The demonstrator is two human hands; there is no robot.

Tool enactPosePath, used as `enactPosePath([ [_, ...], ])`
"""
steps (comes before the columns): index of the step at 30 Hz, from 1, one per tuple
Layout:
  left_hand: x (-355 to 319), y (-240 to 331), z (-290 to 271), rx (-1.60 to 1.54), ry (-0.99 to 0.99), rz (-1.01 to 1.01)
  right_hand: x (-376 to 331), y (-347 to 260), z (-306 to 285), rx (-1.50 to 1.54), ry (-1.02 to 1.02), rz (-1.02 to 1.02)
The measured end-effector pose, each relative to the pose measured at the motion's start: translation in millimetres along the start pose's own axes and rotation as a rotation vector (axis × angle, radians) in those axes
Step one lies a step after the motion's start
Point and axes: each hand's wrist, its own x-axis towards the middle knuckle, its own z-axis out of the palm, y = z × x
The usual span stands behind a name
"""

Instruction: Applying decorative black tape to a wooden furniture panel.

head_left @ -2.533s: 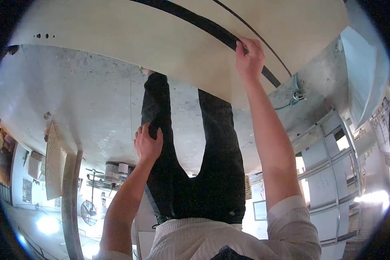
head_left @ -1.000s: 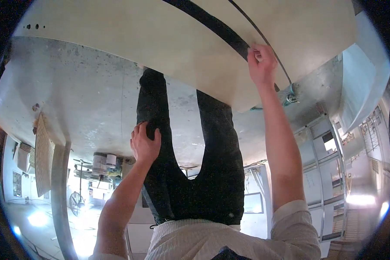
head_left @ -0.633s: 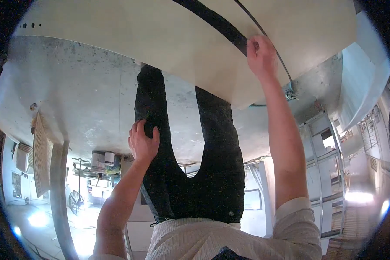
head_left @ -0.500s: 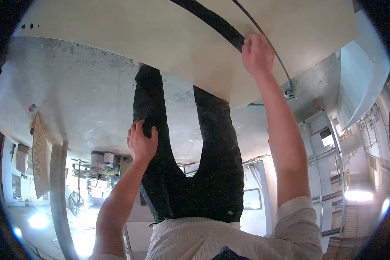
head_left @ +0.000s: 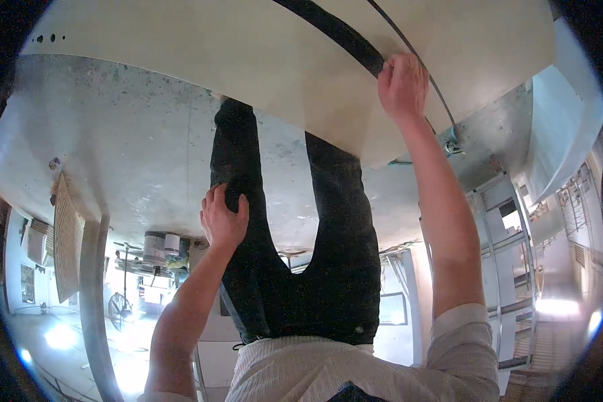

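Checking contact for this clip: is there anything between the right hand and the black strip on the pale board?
Nothing visible. The right hand lies directly on the end of the black strip on the pale board. The left hand rests on the dark trouser leg, away from the strip.

Feet hidden under pale board [head_left: 301, 74]

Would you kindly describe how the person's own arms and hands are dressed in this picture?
Both hands are bare, with no gloves, rings or watch showing. The left hand leads to a bare forearm; any sleeve lies at the picture's edge. The right hand leads to a bare forearm, with a pale, finely striped sleeve rolled up near the elbow.
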Motion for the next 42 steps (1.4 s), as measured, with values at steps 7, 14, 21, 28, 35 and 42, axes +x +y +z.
enactPosePath([
  [7, 2, -1, 2, 0.002, -0.021, -0.051, -15, 18, -2, 0.342, 0.068, 0.053],
  [14, 1, -2, 3, 0.0, -0.066, -0.073, -23, 13, 0, 0.431, 0.104, 0.163],
  [21, 1, -3, 5, -0.009, -0.051, -0.067, -16, 13, 10, 0.384, 0.079, 0.24],
  [28, 3, -4, 2, -0.021, -0.06, -0.069, -14, 1, 9, 0.09, 0.017, 0.187],
  [35, 1, -7, 2, 0.007, 0.024, 0.015, -16, -10, 10, 0.015, -0.051, 0.185],
  [42, 1, -5, 3, -0.01, 0.032, 0.009, -11, -9, 6, 0.321, 0.045, 0.219],
])
